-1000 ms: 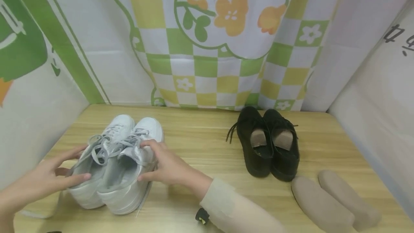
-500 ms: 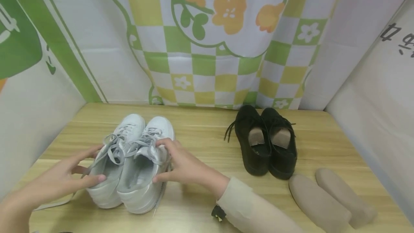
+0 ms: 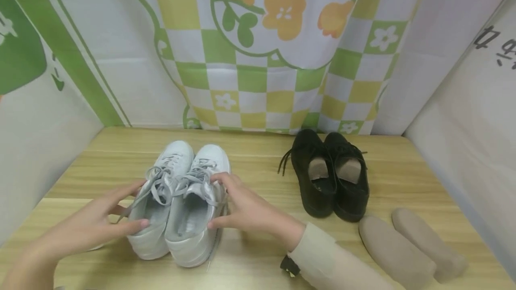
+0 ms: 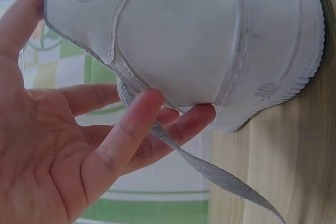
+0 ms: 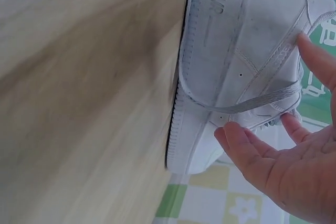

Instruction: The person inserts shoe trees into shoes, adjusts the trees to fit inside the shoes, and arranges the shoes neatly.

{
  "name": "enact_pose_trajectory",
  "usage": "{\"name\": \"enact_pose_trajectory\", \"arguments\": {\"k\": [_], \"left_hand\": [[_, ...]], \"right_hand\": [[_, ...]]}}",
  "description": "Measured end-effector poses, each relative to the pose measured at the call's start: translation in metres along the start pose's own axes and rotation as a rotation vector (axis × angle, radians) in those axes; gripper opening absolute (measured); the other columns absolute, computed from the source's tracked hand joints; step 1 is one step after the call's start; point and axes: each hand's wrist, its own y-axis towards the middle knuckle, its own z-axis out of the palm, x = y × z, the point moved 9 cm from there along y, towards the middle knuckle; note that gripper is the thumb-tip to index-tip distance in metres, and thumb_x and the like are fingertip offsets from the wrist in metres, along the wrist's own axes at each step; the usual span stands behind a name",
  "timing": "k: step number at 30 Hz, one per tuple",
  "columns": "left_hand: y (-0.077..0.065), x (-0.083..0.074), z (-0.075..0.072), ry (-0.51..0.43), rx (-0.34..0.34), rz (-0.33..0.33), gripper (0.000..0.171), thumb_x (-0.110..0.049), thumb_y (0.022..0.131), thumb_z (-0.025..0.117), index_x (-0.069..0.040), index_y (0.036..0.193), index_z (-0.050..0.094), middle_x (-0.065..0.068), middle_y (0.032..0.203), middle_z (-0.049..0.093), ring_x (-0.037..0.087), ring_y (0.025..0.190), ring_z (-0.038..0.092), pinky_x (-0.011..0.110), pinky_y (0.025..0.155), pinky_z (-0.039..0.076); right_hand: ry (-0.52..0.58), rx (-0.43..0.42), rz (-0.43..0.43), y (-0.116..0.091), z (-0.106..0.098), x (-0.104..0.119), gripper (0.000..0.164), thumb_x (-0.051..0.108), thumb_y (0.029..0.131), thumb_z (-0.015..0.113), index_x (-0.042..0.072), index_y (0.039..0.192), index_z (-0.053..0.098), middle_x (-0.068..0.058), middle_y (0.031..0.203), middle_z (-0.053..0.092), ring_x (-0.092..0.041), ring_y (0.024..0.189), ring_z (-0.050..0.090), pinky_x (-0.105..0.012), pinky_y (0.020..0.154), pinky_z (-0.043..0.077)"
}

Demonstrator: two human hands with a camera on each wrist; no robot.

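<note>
A pair of white sneakers, the left sneaker [image 3: 151,218] and the right sneaker [image 3: 193,218], stands side by side on the wood-patterned tabletop [image 3: 258,164], toes away from me. My left hand [image 3: 94,223] lies along the left sneaker's outer side, its thumb at the heel collar. In the left wrist view, spread fingertips touch the side, and a loose grey lace [image 4: 223,177] runs past them. Thumb and spread fingers of my right hand [image 3: 254,211] touch the outer side of the right sneaker. Another lace [image 5: 268,98] hangs across that side in the right wrist view.
Black lace-up shoes [image 3: 316,191] stand as a pair to the right, with beige pieces inside. Two beige shoe-shaped pieces [image 3: 397,252] lie nearer me at the right. A small black object [image 3: 289,266] is beside my right sleeve. A patterned curtain [image 3: 258,79] hangs behind.
Both white sneakers have slid to the right across the tabletop, my two hands moving with them on either side. The black shoes stay in place; the view has shifted slightly.
</note>
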Motion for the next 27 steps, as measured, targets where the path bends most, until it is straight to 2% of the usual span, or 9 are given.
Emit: {"name": "enact_pose_trajectory", "arguments": {"k": [5,11,15,21,27], "left_hand": [[0.005,-0.012,0.005,-0.010,-0.002,0.013,0.084,-0.024,0.087,0.076,-0.004,0.154,0.031,0.029,0.146,0.042,0.039,0.106,0.064,0.025,0.069,0.056],[0.010,-0.024,0.014,-0.007,0.002,0.012,0.087,-0.032,0.086,0.077,-0.006,0.155,0.030,0.028,0.145,0.043,0.035,0.107,0.064,0.024,0.069,0.056],[0.015,-0.034,0.020,-0.003,0.015,0.004,0.089,-0.037,0.086,0.076,-0.005,0.154,0.030,0.027,0.146,0.043,0.031,0.106,0.064,0.024,0.070,0.056],[0.023,-0.054,0.030,-0.011,0.034,0.017,0.089,-0.044,0.085,0.075,-0.008,0.154,0.031,0.025,0.146,0.043,0.023,0.103,0.065,0.024,0.070,0.055],[0.030,-0.072,0.042,-0.033,0.067,0.032,0.090,-0.048,0.086,0.074,-0.008,0.154,0.030,0.025,0.146,0.042,0.022,0.103,0.065,0.024,0.070,0.054]], "right_hand": [[0.005,0.003,-0.004,-0.007,-0.006,-0.004,0.087,0.027,0.077,0.085,0.019,0.147,0.035,-0.004,0.154,0.039,-0.023,0.136,0.047,-0.043,0.113,0.040],[0.067,-0.009,0.036,-0.019,-0.013,-0.017,0.084,0.024,0.077,0.086,0.020,0.145,0.037,-0.003,0.150,0.043,-0.026,0.130,0.049,-0.047,0.106,0.044],[0.094,-0.018,0.061,-0.027,-0.018,-0.027,0.083,0.024,0.077,0.086,0.022,0.144,0.037,-0.003,0.149,0.045,-0.029,0.132,0.049,-0.051,0.104,0.045],[0.158,-0.016,0.066,-0.042,-0.031,-0.035,0.081,0.020,0.080,0.084,0.019,0.145,0.035,-0.006,0.152,0.039,-0.033,0.134,0.045,-0.056,0.103,0.044],[0.148,-0.026,0.083,-0.058,-0.045,-0.046,0.081,0.022,0.081,0.083,0.019,0.146,0.034,-0.006,0.153,0.039,-0.036,0.136,0.045,-0.057,0.104,0.044]]}}
